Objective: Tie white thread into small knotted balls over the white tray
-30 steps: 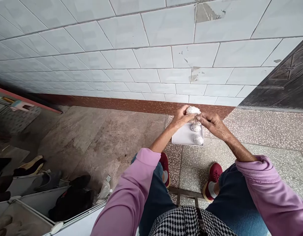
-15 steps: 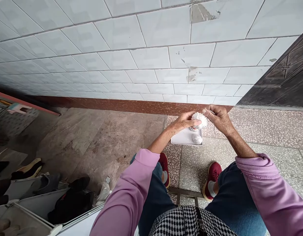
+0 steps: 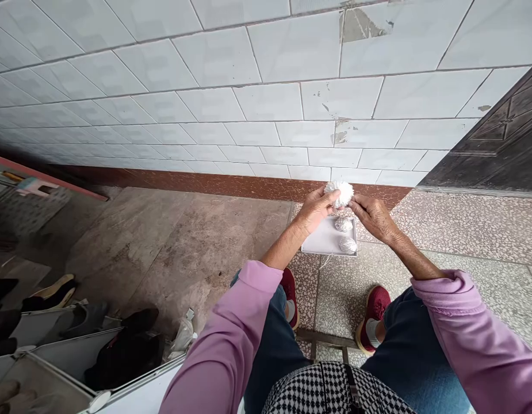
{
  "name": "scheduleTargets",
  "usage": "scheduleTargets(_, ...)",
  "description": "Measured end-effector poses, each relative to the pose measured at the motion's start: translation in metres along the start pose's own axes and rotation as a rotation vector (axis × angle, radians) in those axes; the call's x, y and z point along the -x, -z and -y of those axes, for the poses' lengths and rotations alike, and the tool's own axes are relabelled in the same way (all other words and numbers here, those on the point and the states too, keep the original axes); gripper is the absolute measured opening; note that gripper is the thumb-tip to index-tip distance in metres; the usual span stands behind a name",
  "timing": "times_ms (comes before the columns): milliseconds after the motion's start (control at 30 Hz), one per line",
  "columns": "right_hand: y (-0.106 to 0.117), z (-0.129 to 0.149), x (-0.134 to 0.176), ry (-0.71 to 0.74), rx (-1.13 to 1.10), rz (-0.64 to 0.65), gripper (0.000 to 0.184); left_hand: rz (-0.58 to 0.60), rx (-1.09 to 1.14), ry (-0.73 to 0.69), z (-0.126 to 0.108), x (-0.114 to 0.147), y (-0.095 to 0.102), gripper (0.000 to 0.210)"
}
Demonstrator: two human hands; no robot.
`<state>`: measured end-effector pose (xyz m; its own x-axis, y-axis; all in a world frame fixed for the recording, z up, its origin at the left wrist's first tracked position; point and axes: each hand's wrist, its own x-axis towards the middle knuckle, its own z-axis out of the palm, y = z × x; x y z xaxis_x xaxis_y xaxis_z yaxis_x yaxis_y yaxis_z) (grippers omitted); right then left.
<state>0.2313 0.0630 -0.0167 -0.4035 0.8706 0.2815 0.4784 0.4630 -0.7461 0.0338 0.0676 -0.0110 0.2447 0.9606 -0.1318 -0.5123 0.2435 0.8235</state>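
The left hand (image 3: 314, 210) clasps a pompom (image 3: 340, 193) from eight o'clock, likely steadying it; the right hand (image 3: 375, 218) pinches at four o'clock, on what is unclear. Below, a tray (image 3: 321, 239) probably stops two balls (image 3: 347, 245) rolling.

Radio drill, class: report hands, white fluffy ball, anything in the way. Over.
Left hand holding white fluffy ball; right hand at its edge. Tray below holds two silvery balls. No obstruction visible at the hands.

Mauve sleeves (image 3: 226, 339), rolled cuffs (image 3: 261, 273); blue jeans (image 3: 414, 345); red shoes (image 3: 379, 303), pale socks (image 3: 371, 330); houndstooth cloth (image 3: 300, 391).
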Motion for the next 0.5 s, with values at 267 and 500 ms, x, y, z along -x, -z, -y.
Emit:
scheduleTargets(267, -0.010, 0.017, 0.008, 0.073, -0.027, 0.151, 0.044, -0.149, -0.042, -0.073, -0.002, -0.006, 0.009, 0.057)
scheduleTargets(500, 0.010, 0.025, 0.005, 0.049, -0.238, 0.036, 0.059, 0.022, -0.451, -0.113, 0.002, -0.004, 0.012, 0.052)
